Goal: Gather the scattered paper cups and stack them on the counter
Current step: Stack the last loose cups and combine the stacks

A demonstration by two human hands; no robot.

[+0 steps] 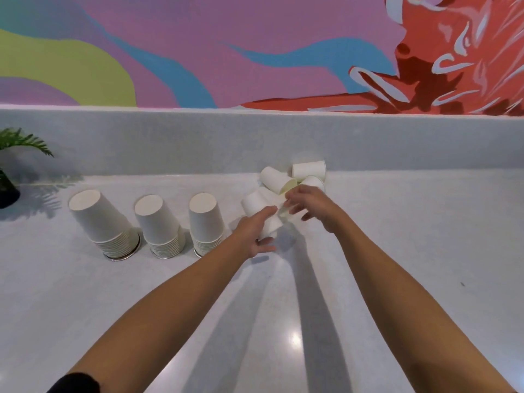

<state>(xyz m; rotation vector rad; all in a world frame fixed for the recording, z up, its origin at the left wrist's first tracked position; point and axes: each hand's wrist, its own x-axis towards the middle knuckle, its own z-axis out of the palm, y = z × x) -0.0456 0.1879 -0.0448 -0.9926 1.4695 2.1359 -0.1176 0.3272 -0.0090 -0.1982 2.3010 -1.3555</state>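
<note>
left hand [256,235] is gripping nested cups [255,205], fingers curled round them. right hand [310,205] is hovering half-curled beside them; blurred, can't tell its grasp. loose cups [276,179] are lying just beyond it on worktop [411,222].

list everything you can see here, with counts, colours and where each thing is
cup stacks: 3, white, upside down in a row on the left part of the counter
loose cups: 3 visible, white, on their sides by the backsplash, one partly hidden by the right hand
held cup: 1, maybe several nested, white, in the left hand
plant: 1, green, dark pot, far left edge
counter: 1, pale grey, across the foreground
backsplash: 1, pale grey, behind the counter
mural: 1, pink, blue, yellow-green and red, wall above
left hand: 1, grips the held cup
right hand: 1, in front of the loose cups, fingers blurred, grip unclear
</note>
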